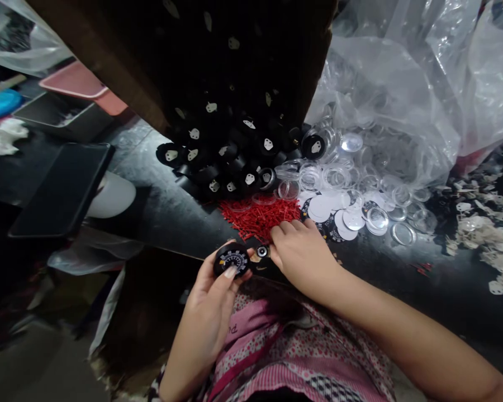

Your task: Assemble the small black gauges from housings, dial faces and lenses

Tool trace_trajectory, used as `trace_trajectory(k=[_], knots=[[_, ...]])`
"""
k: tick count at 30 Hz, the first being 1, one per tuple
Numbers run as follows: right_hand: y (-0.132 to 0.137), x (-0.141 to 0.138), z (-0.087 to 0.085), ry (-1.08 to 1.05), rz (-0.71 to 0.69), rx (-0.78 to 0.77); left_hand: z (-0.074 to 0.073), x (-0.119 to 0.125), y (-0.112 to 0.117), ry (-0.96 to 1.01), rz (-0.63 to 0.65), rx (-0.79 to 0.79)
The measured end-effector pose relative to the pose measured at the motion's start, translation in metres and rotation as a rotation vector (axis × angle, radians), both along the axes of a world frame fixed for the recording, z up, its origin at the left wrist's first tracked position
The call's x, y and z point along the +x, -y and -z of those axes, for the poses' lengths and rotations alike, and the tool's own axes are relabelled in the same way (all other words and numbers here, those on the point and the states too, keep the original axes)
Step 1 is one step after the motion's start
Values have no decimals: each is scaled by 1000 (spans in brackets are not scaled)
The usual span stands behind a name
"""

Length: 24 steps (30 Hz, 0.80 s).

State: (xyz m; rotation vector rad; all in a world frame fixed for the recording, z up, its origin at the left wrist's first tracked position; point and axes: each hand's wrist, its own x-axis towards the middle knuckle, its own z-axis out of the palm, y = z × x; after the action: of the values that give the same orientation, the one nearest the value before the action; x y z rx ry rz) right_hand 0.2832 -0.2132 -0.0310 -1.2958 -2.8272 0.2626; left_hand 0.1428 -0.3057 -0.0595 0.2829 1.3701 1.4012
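Note:
My left hand (212,298) is closed round a small black round gauge (231,259) with a printed dial face, thumb pressed on its front. My right hand (299,251) rests at the table edge just right of it, fingers curled by a small round black part (262,252) and reaching into a heap of red needle pieces (260,215). What the right fingers pinch is hidden. Behind the red heap lies a pile of black gauge housings (226,162) spilling from a tipped cardboard box (121,61).
Clear round lenses (360,184) and printed dial discs (324,209) lie scattered right of the red heap, beside a large clear plastic bag (402,84). White small parts (490,229) cover the far right. A dark phone (62,190) and trays (79,84) sit left.

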Motion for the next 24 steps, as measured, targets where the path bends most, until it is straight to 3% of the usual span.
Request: trace_trajectory(k=[4, 9, 12, 20, 24], knots=[[-1, 3, -2, 5, 18, -41, -1, 3, 1, 105, 25, 6], [3, 26, -6, -295, 167, -299, -4, 19, -5, 398, 161, 47], [8, 37, -7, -396, 229, -347, -6, 27, -12, 501, 216, 37], [15, 55, -5, -616, 300, -443, -10, 39, -10, 328, 126, 152], [18, 55, -10, -638, 296, -399, -13, 39, -9, 275, 142, 214]])
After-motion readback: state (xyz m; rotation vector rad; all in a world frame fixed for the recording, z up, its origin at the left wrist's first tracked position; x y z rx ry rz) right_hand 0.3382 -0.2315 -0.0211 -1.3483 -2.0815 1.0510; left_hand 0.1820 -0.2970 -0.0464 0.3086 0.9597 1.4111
